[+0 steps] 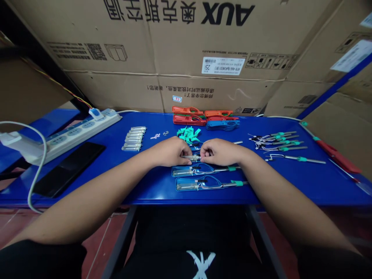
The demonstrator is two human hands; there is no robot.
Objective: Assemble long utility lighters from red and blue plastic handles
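Left hand: the left hand point(173, 151), at the clock's centre with its partner, has thumb and fingertips closed on a clear plastic tube with a metal end point(190, 157).
Right hand: the right hand point(217, 151) has its fingertips drawn in at the tube's right end (whether they grip it or some tiny part, I cannot tell).
Clear tube: level between the hands, pointing toward three o'clock.
Blue casings: two open blue plastic half-shells point(177, 185) at six o'clock, each holding a clear tube, wires and a metal rod.
Green pile: small mint-green plastic pieces point(188, 134), twelve o'clock.
Stacks: red and orange plastic shells point(188, 119) at twelve, flat blue plastic shells point(223, 124) toward one.
Tube row: more clear tubes point(133, 138), between nine and ten.
Wired rods: silver metal rods with green collars and white wires point(286, 147), three o'clock.
Power strip: long white plastic socket strip point(72, 135) toward ten; flat black phone point(69, 168), nearer nine.
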